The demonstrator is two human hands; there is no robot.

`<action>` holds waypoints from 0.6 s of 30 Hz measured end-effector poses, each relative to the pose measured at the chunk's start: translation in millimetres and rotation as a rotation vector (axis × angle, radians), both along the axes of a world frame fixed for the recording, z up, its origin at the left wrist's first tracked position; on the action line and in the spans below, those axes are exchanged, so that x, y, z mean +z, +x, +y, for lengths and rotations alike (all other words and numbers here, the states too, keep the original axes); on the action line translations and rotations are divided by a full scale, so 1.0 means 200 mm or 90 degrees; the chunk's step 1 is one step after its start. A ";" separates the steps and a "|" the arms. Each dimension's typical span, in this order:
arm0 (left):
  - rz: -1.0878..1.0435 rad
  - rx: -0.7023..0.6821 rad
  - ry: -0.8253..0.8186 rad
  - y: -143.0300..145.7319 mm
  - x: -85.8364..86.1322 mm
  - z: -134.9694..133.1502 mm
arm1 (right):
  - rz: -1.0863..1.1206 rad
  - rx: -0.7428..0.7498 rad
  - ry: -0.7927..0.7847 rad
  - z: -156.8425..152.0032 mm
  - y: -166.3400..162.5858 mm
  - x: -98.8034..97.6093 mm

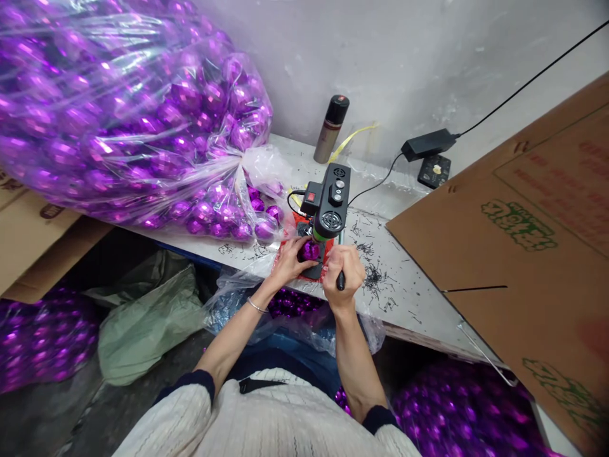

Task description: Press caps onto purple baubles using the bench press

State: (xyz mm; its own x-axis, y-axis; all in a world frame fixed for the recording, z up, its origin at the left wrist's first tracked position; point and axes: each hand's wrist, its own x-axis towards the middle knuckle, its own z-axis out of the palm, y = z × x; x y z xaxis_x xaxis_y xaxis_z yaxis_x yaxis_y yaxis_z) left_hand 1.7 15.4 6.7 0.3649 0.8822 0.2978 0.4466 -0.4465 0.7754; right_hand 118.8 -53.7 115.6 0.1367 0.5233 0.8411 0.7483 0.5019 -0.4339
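Note:
My left hand (289,261) grips a shiny purple faceted ball (310,250), fingers closed round its left side, on the dark base of a small black bench drill press (332,206). The ball sits right under the machine's head, whose lower end has a green ring. My right hand (344,270) is wrapped round the machine's lever handle (340,280), whose black end pokes out below the fist. Red material (287,244) lies under the base. The tip of any tool above the ball is hidden.
A big clear bag of purple balls (143,127) fills the table's left. Behind the machine stand a spray can (332,129) and a power adapter (428,145). Black shavings (375,274) litter the white table (409,304). A cardboard box (523,222) blocks the right; an open plastic bag (295,327) hangs below.

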 end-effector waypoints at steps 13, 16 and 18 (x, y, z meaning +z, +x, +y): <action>0.027 -0.028 -0.028 -0.03 -0.06 0.01 | 0.011 -0.012 -0.012 -0.01 0.00 -0.02; 0.036 0.001 -0.049 -0.01 -0.03 0.00 | 0.007 -0.014 -0.012 -0.01 0.00 -0.02; 0.033 0.011 -0.050 0.00 -0.02 0.00 | 0.002 -0.016 -0.011 -0.01 0.00 -0.02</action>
